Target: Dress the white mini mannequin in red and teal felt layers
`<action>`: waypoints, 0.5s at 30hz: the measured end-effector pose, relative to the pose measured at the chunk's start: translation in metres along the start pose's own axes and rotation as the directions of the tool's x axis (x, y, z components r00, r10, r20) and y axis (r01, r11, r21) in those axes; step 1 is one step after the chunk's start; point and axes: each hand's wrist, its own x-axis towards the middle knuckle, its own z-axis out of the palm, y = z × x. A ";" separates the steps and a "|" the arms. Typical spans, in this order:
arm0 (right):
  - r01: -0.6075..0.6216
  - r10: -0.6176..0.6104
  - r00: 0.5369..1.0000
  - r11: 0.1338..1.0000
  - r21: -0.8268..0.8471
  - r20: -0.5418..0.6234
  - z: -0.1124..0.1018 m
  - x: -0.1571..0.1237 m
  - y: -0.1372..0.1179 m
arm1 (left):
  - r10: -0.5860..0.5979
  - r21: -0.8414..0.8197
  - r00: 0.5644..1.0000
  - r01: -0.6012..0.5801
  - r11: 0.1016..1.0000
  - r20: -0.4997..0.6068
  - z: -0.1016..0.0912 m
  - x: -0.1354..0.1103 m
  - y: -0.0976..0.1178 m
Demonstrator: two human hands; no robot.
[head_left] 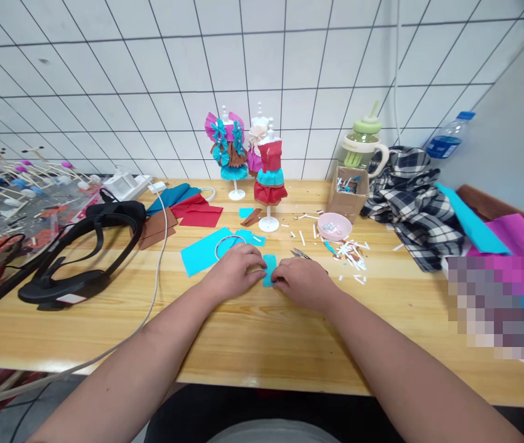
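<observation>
A small turquoise paper piece lies on the wooden table between my two hands. My left hand has its curved fingertips closed on the left edge of it. At its lower right edge, my right hand pinches the same piece. Behind my left hand a larger turquoise sheet lies flat, with a thin silver hoop partly over it and partly hidden by the hand. Small scissors lie just beyond my right hand, their handles mostly covered.
Dressed miniature mannequins stand at the back. A pink dish and paper scraps are to the right, near a cardboard box and plaid cloth. Leftward lie a black headset, a white cable and brown sheets.
</observation>
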 end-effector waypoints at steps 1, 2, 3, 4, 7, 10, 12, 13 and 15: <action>-0.002 0.002 1.000 1.000 -0.016 0.007 -0.001 0.000 0.000 | 0.022 0.003 0.999 -0.023 1.000 0.033 -0.002 0.000 0.003; -0.005 0.005 1.000 0.999 -0.032 0.018 -0.002 0.000 0.001 | 0.043 0.014 0.996 -0.044 0.999 0.076 -0.003 0.000 0.006; -0.009 0.010 1.000 0.999 -0.044 0.029 -0.003 0.000 0.001 | 0.057 0.030 0.991 -0.061 0.998 0.120 -0.004 -0.001 0.009; -0.013 0.015 0.999 0.999 -0.050 0.038 -0.004 0.000 0.001 | 0.059 0.051 0.987 -0.068 0.996 0.153 -0.004 -0.001 0.011; -0.052 0.052 0.998 0.998 -0.029 0.030 -0.004 -0.002 0.000 | 0.026 0.116 0.986 -0.046 0.992 0.164 -0.003 -0.001 0.016; -0.103 0.103 0.995 0.995 -0.003 0.014 -0.002 -0.002 -0.003 | 0.007 0.149 0.989 -0.030 0.988 0.148 -0.001 0.000 0.017; -0.128 0.128 0.991 0.992 -0.003 0.029 0.000 0.000 -0.005 | -0.001 0.167 0.990 -0.023 0.986 0.144 0.000 0.000 0.017; -0.137 0.138 0.990 0.990 -0.006 0.037 0.001 0.001 -0.006 | -0.004 0.175 0.990 -0.021 0.984 0.143 0.000 0.001 0.017; -0.150 0.151 0.987 0.989 -0.012 0.050 0.002 0.002 -0.006 | -0.005 0.189 0.989 -0.023 0.982 0.147 0.000 0.001 0.018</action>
